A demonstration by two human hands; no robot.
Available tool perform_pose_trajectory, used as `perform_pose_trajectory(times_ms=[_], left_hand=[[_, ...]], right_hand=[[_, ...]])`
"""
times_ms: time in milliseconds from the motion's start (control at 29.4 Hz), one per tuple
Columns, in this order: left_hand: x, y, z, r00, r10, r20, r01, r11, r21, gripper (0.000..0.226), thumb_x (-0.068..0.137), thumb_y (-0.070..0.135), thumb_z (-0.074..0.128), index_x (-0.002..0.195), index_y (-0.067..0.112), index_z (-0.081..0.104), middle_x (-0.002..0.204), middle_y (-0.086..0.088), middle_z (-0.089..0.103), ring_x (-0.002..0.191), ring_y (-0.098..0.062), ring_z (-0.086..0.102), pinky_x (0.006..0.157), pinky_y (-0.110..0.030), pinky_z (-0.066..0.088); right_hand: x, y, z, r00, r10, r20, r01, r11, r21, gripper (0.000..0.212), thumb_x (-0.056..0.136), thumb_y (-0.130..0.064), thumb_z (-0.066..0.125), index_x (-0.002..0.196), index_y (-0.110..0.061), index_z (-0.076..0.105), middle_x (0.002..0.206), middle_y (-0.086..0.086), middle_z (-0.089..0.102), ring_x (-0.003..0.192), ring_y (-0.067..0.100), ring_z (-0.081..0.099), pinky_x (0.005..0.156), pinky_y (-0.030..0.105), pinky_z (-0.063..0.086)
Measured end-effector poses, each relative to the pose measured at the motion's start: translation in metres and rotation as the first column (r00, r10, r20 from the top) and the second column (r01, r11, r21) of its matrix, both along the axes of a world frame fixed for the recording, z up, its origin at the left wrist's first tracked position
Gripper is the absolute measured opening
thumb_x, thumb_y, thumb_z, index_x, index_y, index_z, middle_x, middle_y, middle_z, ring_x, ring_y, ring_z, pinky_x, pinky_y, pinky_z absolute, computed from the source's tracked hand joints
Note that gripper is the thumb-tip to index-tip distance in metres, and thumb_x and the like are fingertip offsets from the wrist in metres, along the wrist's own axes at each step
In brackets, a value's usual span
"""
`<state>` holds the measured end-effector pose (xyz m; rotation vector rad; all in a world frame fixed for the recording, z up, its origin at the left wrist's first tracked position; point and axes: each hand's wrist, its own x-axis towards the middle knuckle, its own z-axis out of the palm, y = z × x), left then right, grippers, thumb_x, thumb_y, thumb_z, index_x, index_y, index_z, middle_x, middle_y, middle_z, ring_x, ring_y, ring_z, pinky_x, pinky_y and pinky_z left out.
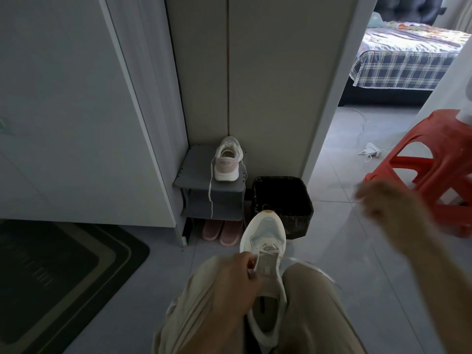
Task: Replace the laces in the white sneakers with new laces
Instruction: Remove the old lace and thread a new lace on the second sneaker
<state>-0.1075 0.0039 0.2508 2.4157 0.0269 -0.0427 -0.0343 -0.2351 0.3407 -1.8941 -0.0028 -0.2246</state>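
L hand [236, 277] pinched white flat lace [293, 260] at white mesh sneaker [265, 251] between knees, R hand [390, 203] blurred, grip unclear, prob mid lace pull; next: work eyelets; 2nd sneaker [228, 160] on grey shelf [196, 164] front edge.

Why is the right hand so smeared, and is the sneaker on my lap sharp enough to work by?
Head view: the right hand is motion-blurred, fingers indistinct; the lap sneaker and left hand are fairly sharp though dim; daylight brightens the doorway at right; wide-angle bending tilts the cabinet edges.
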Motion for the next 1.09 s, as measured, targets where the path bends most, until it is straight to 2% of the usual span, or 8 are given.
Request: perform_pose_trajectory(times_ms=[68,136,272,510,647,783,919,1089], left_hand=[[0.002,0.007,-0.004,0.997,0.033,-0.076,-0.047,0.983,-0.18,0.027,0.092,0.017,0.053,0.118,0.022,0.06,0.109,0.013,0.062,0.065,0.02,0.038,0.069,0.005,0.036],[0.001,0.014,-0.008,0.992,0.059,-0.111,-0.089,0.952,-0.292,0.027,0.091,0.009,0.054,0.114,0.019,0.063,0.102,0.015,0.058,0.069,0.022,0.042,0.071,0.003,0.038],[0.005,0.025,-0.017,0.983,0.075,-0.169,-0.141,0.898,-0.417,0.028,0.089,0.007,0.056,0.114,0.016,0.065,0.099,0.01,0.062,0.075,0.016,0.05,0.066,0.004,0.037],[0.009,0.031,-0.026,0.968,0.073,-0.239,-0.195,0.82,-0.539,0.028,0.086,0.004,0.059,0.111,0.016,0.067,0.104,0.006,0.068,0.089,0.007,0.059,0.071,-0.003,0.045],[0.008,0.031,-0.028,0.967,0.062,-0.249,-0.195,0.81,-0.553,0.026,0.086,0.007,0.061,0.107,0.02,0.068,0.101,0.011,0.068,0.091,0.006,0.06,0.078,-0.007,0.048],[0.009,0.031,-0.029,0.969,0.057,-0.241,-0.185,0.814,-0.55,0.027,0.086,0.006,0.06,0.108,0.019,0.067,0.099,0.011,0.068,0.091,0.007,0.06,0.081,-0.009,0.048],[0.008,0.029,-0.028,0.97,0.044,-0.238,-0.172,0.817,-0.551,0.027,0.086,0.005,0.06,0.108,0.019,0.067,0.094,0.016,0.065,0.086,0.011,0.058,0.071,-0.002,0.044],[0.01,0.029,-0.03,0.963,0.061,-0.263,-0.206,0.797,-0.568,0.028,0.086,0.001,0.059,0.109,0.014,0.067,0.101,0.006,0.067,0.089,0.006,0.059,0.072,-0.003,0.045]], right_hand=[[-0.02,0.048,-0.022,0.979,0.16,-0.122,-0.177,0.974,-0.142,0.017,0.086,0.002,0.055,0.078,-0.012,0.057,0.064,0.002,0.062,0.047,-0.002,0.051,0.049,0.012,0.039],[-0.03,0.08,-0.056,0.916,0.319,-0.244,-0.358,0.924,-0.135,0.017,0.086,-0.002,0.058,0.087,-0.019,0.058,0.068,-0.002,0.066,0.057,-0.003,0.059,0.058,0.009,0.044],[-0.033,0.101,-0.09,0.85,0.359,-0.385,-0.452,0.872,-0.185,0.016,0.086,-0.014,0.062,0.101,-0.02,0.067,0.086,-0.009,0.068,0.074,-0.004,0.062,0.074,0.003,0.045],[-0.035,0.121,-0.099,0.912,0.273,-0.308,-0.39,0.812,-0.434,0.011,0.084,-0.019,0.066,0.092,-0.02,0.072,0.081,-0.016,0.056,0.071,-0.004,0.049,0.065,-0.001,0.037],[-0.037,0.12,-0.105,0.943,0.205,-0.261,-0.304,0.849,-0.432,0.019,0.083,-0.022,0.067,0.072,-0.031,0.055,0.073,-0.021,0.05,0.069,-0.003,0.049,0.062,0.003,0.039],[-0.036,0.12,-0.106,0.938,0.234,-0.254,-0.328,0.838,-0.437,0.007,0.083,-0.025,0.066,0.088,-0.023,0.07,0.076,-0.018,0.055,0.066,-0.006,0.049,0.063,0.002,0.039],[-0.034,0.116,-0.104,0.949,0.198,-0.245,-0.283,0.877,-0.388,0.012,0.085,-0.019,0.064,0.076,-0.028,0.062,0.069,-0.025,0.05,0.066,-0.005,0.05,0.071,0.013,0.045],[-0.035,0.113,-0.111,0.972,0.129,-0.199,-0.202,0.89,-0.41,0.005,0.085,-0.02,0.063,0.081,-0.022,0.065,0.073,-0.022,0.05,0.069,-0.001,0.05,0.06,0.005,0.037]])
